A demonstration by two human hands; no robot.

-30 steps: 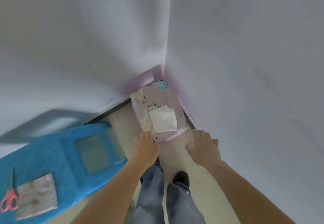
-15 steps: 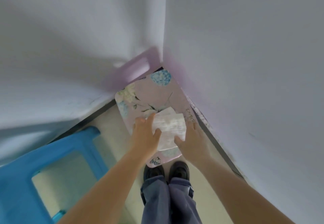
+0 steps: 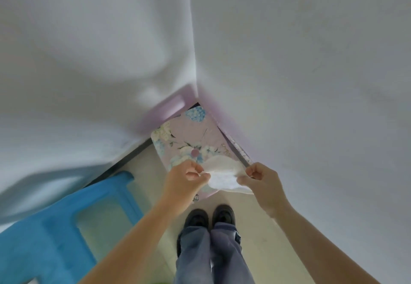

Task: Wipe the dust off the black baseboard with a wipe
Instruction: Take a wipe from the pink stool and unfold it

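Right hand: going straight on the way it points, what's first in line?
The right hand pinches the wipe; beyond that, likely the floral stool top in the corner, though depth is unclear.

Your wipe (image 3: 222,176) is white, soft and slightly crumpled. It is stretched in the air between your left hand (image 3: 184,180) and right hand (image 3: 263,182), each pinching one edge. The baseboard (image 3: 124,161), a thin black strip, runs along the foot of the walls.
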